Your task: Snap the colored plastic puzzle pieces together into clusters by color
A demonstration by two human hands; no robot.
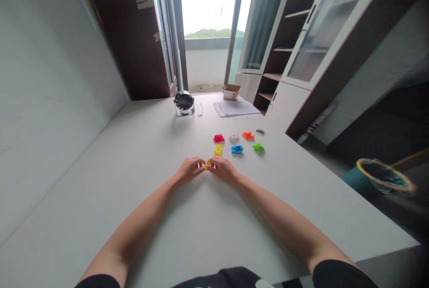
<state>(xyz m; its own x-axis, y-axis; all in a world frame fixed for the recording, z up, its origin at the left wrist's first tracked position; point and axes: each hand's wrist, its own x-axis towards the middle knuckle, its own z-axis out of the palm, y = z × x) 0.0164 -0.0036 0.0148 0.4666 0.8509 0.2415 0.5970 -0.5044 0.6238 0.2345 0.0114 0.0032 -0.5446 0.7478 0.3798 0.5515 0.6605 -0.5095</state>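
My left hand [190, 169] and my right hand [222, 168] meet over the white table, with fingertips closed on a small yellow plastic piece [207, 166] between them. Its exact shape is mostly covered by my fingers. Just beyond my right hand lies a group of yellow pieces [218, 150]. Further right are blue pieces [237, 149] and bright green pieces [258, 148]. Behind these, in a row, sit red pieces [219, 138], whitish pieces [233, 138] and orange pieces [248, 135]. They look like small building blocks, too small to make out singly.
A roll of tape [260, 132] lies beside the orange pieces. Papers [237, 109] and an open cardboard box [231, 92] are at the far end of the table [161, 230], near a round silver-and-black device [184, 102]. A bin [385, 176] stands off the right edge.
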